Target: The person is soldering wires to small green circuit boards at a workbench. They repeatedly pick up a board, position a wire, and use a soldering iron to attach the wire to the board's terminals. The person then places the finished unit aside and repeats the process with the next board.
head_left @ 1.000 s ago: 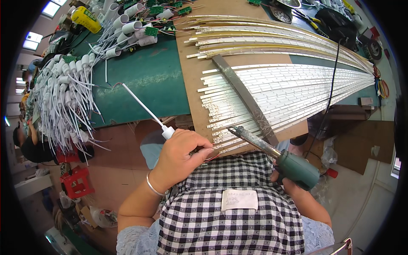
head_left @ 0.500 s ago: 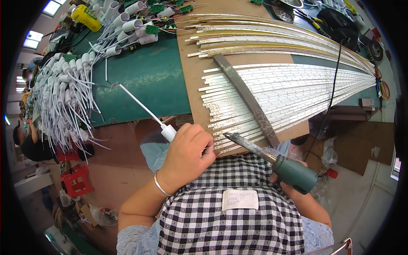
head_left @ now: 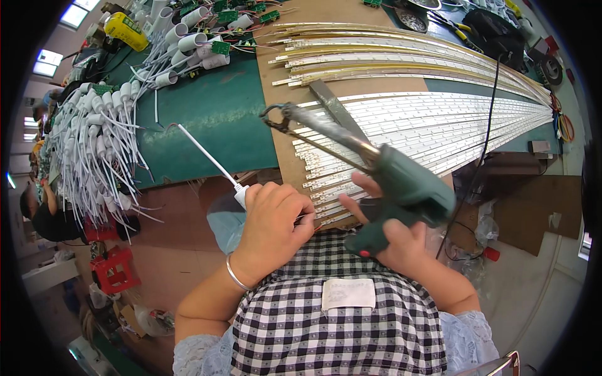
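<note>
My left hand [head_left: 276,216] is closed round a white cylindrical plastic housing [head_left: 241,195] with a white cable running out toward the table. Its curled fingers sit beside the near ends of the LED strips [head_left: 439,125], and thin wires show by the fingertips. In my right hand [head_left: 401,247] is a green soldering gun [head_left: 414,188], gripped by its handle with two fingers stretched forward. The gun's dark looped tip hangs over the board's left side, pointing up and left. A grey metal bar [head_left: 338,109] lies across the strips, partly hidden by the gun.
White housings with cables [head_left: 100,131] are heaped at the left. White tubes with green circuit boards [head_left: 191,42] lie behind, near a yellow bottle [head_left: 125,30]. More strips [head_left: 376,53] lie at the back. A black cord [head_left: 492,113] hangs at the right; a red stool [head_left: 116,269] stands below left.
My right hand has raised and turned the soldering gun, its tip moving up and left from the strip ends. My left hand has barely shifted and keeps its hold on the housing.
</note>
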